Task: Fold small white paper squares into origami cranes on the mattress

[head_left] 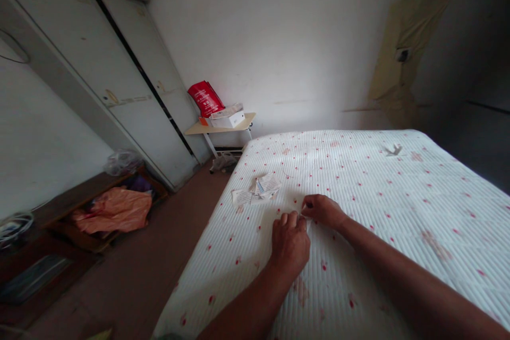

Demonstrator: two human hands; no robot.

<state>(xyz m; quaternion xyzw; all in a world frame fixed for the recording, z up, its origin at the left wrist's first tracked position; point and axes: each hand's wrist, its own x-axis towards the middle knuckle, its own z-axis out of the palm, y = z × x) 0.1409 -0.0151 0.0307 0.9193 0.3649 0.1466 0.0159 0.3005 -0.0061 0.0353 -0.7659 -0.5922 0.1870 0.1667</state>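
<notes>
Head view shows both of the person's bare hands brought together low over a bed (358,178) with a white, ribbed fabric cover dotted with small red motifs. Between them is a small, thin, whitish scrap (308,220), seemingly paper (it is mostly hidden by the fingers). The right hand (319,209) has thumb and fingers drawn narrow in a pinch on it, likely because so slight a thing offers only an edge to grip. The left hand (291,239) is curled, knuckles up, just beside the scrap; its fingertips are out of sight, so I cannot tell whether it holds the scrap or merely steadies it. Working close to the cover probably gives the piece some backing.

Beyond the left hand lie loose, flat pieces of white printed paper (258,190), partly overlapping near the bed's left edge, perhaps there to be within easy reach while leaving room for the hands. Well apart, toward the far right, sits a small, grey-white, pointed folded piece (393,150), touched by neither hand.
</notes>
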